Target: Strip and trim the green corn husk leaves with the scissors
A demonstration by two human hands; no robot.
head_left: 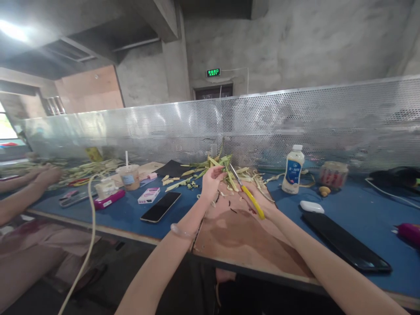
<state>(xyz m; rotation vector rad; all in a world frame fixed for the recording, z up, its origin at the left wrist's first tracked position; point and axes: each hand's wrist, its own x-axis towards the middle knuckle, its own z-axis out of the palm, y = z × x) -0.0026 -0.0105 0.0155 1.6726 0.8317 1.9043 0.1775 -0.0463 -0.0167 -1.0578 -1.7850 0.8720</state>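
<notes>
My left hand (212,178) is closed in a pinch on a thin green strip (225,169), partly hidden by the fingers. The metal jaws of yellow-handled pliers (252,201) reach up close to those fingertips. Around the pliers' grip my right hand (262,201) is closed, its fingers mostly hidden. A loose pile of pale green, husk-like strips (231,181) lies just beyond both hands. Under them is a brown board (229,232), with small dark and pale scraps scattered on it.
Left of the board lie a phone (161,207), a small pink-and-white box (148,195), a drink cup (129,176) and a magenta tool (110,199). On the right stand a bottle (293,170), a jar (333,174) and a black phone (344,240). A co-worker's arms (29,188) reach in at far left.
</notes>
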